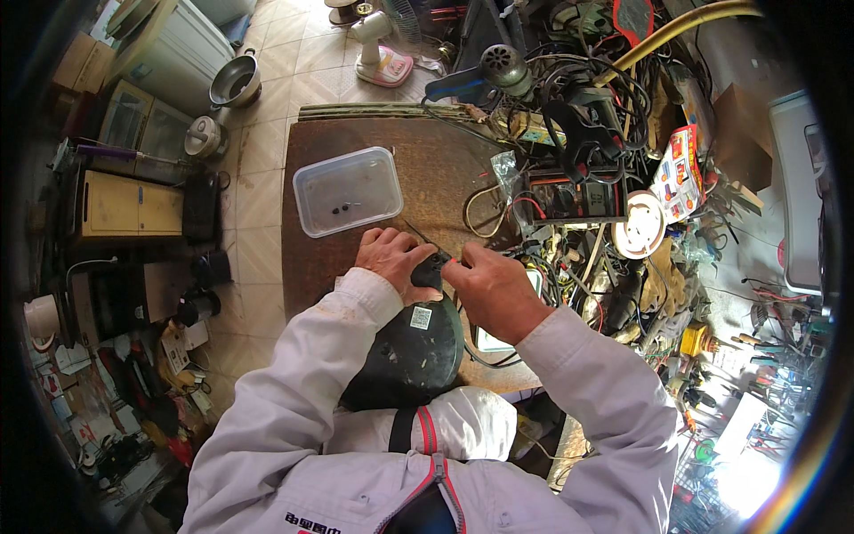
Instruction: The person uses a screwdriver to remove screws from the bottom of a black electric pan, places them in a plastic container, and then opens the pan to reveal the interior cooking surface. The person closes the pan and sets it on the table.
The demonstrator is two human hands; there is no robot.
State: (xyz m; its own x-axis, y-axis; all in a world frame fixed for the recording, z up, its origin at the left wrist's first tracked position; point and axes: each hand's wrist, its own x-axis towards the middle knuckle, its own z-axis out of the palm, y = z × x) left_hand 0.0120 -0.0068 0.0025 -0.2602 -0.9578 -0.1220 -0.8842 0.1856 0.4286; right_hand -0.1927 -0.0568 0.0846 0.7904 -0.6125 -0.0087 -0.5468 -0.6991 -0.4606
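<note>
So I was stood there watching, and the biggest thing going was the brown table (325,160), its right side buried in cables and junk, which I guess was why the work was squeezed up to the near edge.

Next down was a round dark thing (405,356), kinda pan-shaped, between that edge and the person's lap. Narrow end pointed away, under both hands; my guess is that way round kept the fiddly part in easy reach. Couldn't tell how much of its weight was on the legs.

The clear tub (309,200) stood on the table just past the left hand (391,261), probably parked there to catch little parts. A meter (569,203) sat off to the right by the heap, well out of the way of the elbows.

Left hand was wrapped over the narrow end, thumb apart from the fingers, I'd say to steady it. Right hand (494,289) was tightly pinched right beside it, with a small orange bit (456,262) showing at the fingertips. Tool or part? No clue, the hand hid the rest.

Smaller still: a white sticker (421,318) facing up on the dark thing, and a few dark specks (343,209) in the tub.
</note>
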